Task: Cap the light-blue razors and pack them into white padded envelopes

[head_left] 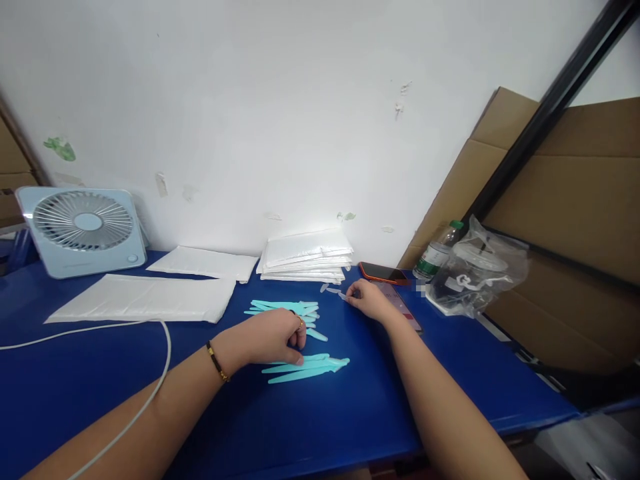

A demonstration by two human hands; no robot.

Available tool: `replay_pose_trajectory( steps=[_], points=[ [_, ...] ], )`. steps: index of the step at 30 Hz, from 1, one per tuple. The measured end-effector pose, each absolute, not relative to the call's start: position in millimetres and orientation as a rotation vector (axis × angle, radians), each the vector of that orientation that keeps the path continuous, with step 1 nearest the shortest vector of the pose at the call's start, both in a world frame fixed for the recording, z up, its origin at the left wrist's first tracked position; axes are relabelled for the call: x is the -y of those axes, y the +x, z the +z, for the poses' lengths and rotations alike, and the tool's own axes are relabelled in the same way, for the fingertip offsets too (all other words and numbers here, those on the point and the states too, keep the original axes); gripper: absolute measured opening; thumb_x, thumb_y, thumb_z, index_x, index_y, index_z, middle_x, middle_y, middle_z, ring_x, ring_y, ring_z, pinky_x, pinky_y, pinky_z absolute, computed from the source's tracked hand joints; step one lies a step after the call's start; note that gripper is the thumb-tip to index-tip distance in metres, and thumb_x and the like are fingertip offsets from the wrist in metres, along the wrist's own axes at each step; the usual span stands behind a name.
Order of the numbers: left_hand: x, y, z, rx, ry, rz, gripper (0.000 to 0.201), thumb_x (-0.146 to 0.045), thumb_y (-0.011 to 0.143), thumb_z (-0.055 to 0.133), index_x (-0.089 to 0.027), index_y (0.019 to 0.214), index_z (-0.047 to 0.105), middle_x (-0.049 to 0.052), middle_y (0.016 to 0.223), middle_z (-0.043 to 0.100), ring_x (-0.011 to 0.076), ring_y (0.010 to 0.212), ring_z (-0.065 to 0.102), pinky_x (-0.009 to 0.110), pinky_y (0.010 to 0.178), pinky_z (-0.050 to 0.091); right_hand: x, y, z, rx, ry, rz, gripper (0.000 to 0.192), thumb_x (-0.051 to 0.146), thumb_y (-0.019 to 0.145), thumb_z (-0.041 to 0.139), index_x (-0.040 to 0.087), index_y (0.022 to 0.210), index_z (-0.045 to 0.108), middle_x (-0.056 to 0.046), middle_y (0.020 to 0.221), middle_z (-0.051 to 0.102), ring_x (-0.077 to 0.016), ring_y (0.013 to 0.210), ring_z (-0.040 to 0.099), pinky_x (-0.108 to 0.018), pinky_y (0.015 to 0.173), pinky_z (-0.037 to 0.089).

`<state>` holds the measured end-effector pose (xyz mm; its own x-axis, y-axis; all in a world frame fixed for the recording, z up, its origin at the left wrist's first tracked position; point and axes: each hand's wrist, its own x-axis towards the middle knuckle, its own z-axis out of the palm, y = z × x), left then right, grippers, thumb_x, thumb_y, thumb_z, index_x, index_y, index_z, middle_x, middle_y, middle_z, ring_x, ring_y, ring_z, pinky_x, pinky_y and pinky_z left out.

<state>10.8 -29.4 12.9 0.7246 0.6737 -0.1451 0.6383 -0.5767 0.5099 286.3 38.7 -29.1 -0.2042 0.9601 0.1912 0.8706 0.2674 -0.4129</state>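
Head view: blue table (pixel 75 373), white wall (pixel 260 100).

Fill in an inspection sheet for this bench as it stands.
Surface: blue table.
Job's things: near pile of teal strips; far pile of teal strips; small clear caps.
Clutter: white pouches, pouch stack, fan, phone, bottle, plastic bag.
Hands: left hand rests on the near pile; right hand pinches a clear cap.
Cables: white cable.
Surroundings: white wall, cardboard.
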Motion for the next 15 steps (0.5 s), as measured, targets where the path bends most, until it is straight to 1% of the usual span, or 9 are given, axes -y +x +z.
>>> replay_pose_trajectory(
  steps=[4, 6, 11, 13, 15],
  points=[
    [33, 14, 10, -1.013, 2.367, 0.027, 0.018, -0.035, 0.074, 0.053, -0.021, 0.071, 0.063, 0.0, 0.066, 0.063, 0.0128, 0.057, 0.053, 0.022, 0.047, 0.033, -32, 283, -21, 2.09, -1.617, 0.384, 0.005, 0.022, 0.073, 0.058, 0.018, 0.075, 0.06, -0.003, 0.075, 0.061, -0.0149, 0.068, 0.055, -0.025, 0.06, 0.04],
    [32, 14, 11, -1.05, 2.396, 0.048, 0.017, -0.032, 0.074, 0.051, -0.02, 0.068, 0.062, 0.0, 0.065, 0.063, 0.0129, 0.056, 0.052, 0.023, 0.048, 0.032, -28, 281, -15, 2.022, -1.537, 0.494, 0.007, 0.024, 0.074, 0.058, 0.018, 0.076, 0.059, -0.001, 0.071, 0.061, -0.0142, 0.065, 0.055, -0.024, 0.058, 0.04],
    [23, 7, 15, -1.217, 2.33, 0.258, 0.02, -0.035, 0.078, 0.046, -0.02, 0.076, 0.06, 0.002, 0.074, 0.063, 0.0134, 0.062, 0.053, 0.022, 0.052, 0.033, -16, 275, 3, 1.932, -1.21, 0.963, 0.025, 0.038, 0.073, 0.064, 0.015, 0.083, 0.064, -0.003, 0.071, 0.062, -0.0126, 0.062, 0.056, -0.024, 0.058, 0.043],
    [18, 4, 15, -1.252, 2.307, 0.361, 0.023, -0.037, 0.08, 0.043, -0.02, 0.078, 0.059, 0.002, 0.074, 0.062, 0.0136, 0.063, 0.052, 0.023, 0.054, 0.034, -11, 271, 7, 1.922, -1.118, 1.076, 0.028, 0.039, 0.071, 0.066, 0.014, 0.084, 0.066, -0.004, 0.072, 0.064, -0.0123, 0.062, 0.056, -0.025, 0.059, 0.044],
    [14, 2, 14, -1.24, 2.286, 0.427, 0.025, -0.039, 0.082, 0.041, -0.02, 0.079, 0.057, 0.001, 0.071, 0.06, 0.0134, 0.063, 0.051, 0.023, 0.055, 0.035, -7, 266, 9, 1.908, -1.076, 1.125, 0.029, 0.039, 0.07, 0.068, 0.014, 0.083, 0.068, -0.004, 0.071, 0.064, -0.012, 0.06, 0.056, -0.025, 0.058, 0.045]
  ],
)
